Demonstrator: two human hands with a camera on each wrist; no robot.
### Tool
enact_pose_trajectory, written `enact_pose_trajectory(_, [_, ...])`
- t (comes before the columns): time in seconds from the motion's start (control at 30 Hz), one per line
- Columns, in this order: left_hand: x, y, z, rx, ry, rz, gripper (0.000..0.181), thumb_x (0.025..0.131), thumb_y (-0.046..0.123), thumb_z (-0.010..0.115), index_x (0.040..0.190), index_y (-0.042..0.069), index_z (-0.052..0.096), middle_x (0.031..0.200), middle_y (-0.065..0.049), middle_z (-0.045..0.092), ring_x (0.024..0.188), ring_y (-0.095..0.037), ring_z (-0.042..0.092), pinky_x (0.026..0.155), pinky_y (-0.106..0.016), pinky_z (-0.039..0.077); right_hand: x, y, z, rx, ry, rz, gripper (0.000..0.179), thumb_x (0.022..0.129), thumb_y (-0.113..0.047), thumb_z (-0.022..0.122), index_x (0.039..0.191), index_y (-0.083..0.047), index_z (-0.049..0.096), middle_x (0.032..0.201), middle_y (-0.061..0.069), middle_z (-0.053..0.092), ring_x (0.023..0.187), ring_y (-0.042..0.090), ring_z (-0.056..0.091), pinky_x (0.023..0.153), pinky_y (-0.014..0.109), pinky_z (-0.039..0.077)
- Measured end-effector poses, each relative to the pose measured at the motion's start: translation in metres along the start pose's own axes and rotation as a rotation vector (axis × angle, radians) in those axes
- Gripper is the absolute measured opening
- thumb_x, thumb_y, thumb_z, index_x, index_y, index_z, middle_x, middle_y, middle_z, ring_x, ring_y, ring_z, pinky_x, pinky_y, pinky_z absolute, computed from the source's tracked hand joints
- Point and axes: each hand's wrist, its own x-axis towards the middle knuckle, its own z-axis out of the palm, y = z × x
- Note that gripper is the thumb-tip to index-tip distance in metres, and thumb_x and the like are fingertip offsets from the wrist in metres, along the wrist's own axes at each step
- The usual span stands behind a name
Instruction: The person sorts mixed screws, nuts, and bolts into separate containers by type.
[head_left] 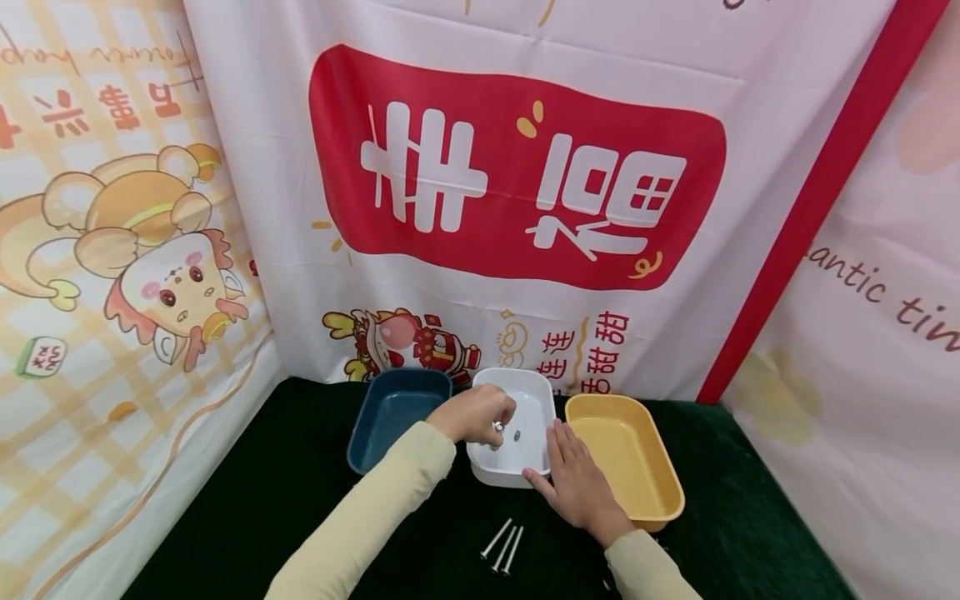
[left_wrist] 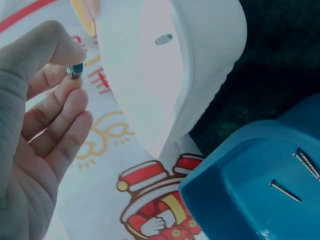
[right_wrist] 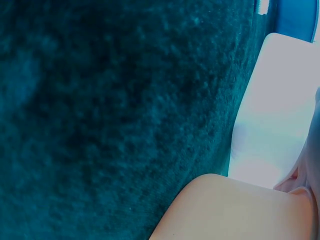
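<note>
My left hand (head_left: 474, 414) is over the left side of the white tray (head_left: 491, 477). Between thumb and index finger it pinches a small shiny metal nut (left_wrist: 75, 70); the other fingers are loosely bent. A second small metal nut (head_left: 517, 435) lies on the white tray's floor. Against the tray's right side rests my right hand (head_left: 577, 483), its fingers straight and the thumb by the near corner. In the right wrist view only part of this hand shows, beside the tray's pale wall.
Left of the white tray stands a dark blue tray (head_left: 362, 433), with a screw (left_wrist: 286, 191) and a thicker threaded screw (left_wrist: 307, 163) inside. A yellow tray (head_left: 671, 487) stands to the right. Three long screws (head_left: 512, 550) lie on the green cloth (head_left: 420, 542) in front. Printed fabric hangs behind.
</note>
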Motion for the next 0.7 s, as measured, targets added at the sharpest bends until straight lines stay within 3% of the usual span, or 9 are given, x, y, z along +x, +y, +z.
enact_pose_trajectory(0.23, [0.010,-0.014,0.002,-0.011,0.057,-0.080,0.014,0.085,0.013,0.086,0.095,0.009,0.076,0.088,0.002,0.070,0.075,-0.009,0.057,0.069,-0.021,0.051,0.000,-0.002,-0.002,0.011,-0.002,0.004,0.096,0.103,-0.071,0.042,0.167,-0.001,0.023,0.177,0.018,0.018,0.164,0.038,0.018,0.132,0.059,0.023])
enact_pose_trajectory(0.33, [0.012,-0.018,0.004,-0.002,0.099,-0.119,0.017,0.087,0.011,0.084,0.102,0.010,0.077,0.098,-0.001,0.073,0.085,-0.012,0.064,0.077,-0.025,0.057,0.000,-0.003,-0.001,0.019,-0.010,0.009,0.096,0.103,-0.071,0.042,0.167,-0.002,0.023,0.177,0.017,0.017,0.165,0.037,0.018,0.132,0.059,0.023])
enact_pose_trajectory(0.43, [0.012,-0.019,0.006,0.020,0.125,-0.179,0.036,0.089,0.012,0.083,0.124,0.009,0.073,0.122,-0.006,0.073,0.108,-0.019,0.069,0.095,-0.033,0.060,0.000,-0.003,-0.001,0.020,-0.015,0.013,0.097,0.103,-0.072,0.042,0.167,-0.002,0.023,0.177,0.017,0.017,0.165,0.037,0.018,0.132,0.059,0.023])
enact_pose_trajectory(0.53, [0.010,-0.018,0.006,0.026,0.128,-0.236,0.057,0.091,0.016,0.082,0.144,0.008,0.062,0.144,-0.011,0.063,0.130,-0.025,0.063,0.112,-0.040,0.054,0.001,-0.003,-0.001,0.014,-0.029,0.022,0.097,0.103,-0.072,0.041,0.168,-0.003,0.021,0.178,0.016,0.015,0.165,0.036,0.016,0.133,0.057,0.022])
enact_pose_trajectory(0.7, [0.005,-0.016,0.004,0.032,0.120,-0.259,0.067,0.093,0.021,0.081,0.152,0.007,0.054,0.156,-0.012,0.055,0.143,-0.027,0.055,0.120,-0.044,0.047,0.001,-0.003,-0.002,0.017,-0.029,0.030,0.095,0.103,-0.070,0.043,0.168,-0.004,0.021,0.178,0.015,0.014,0.166,0.035,0.015,0.133,0.057,0.021])
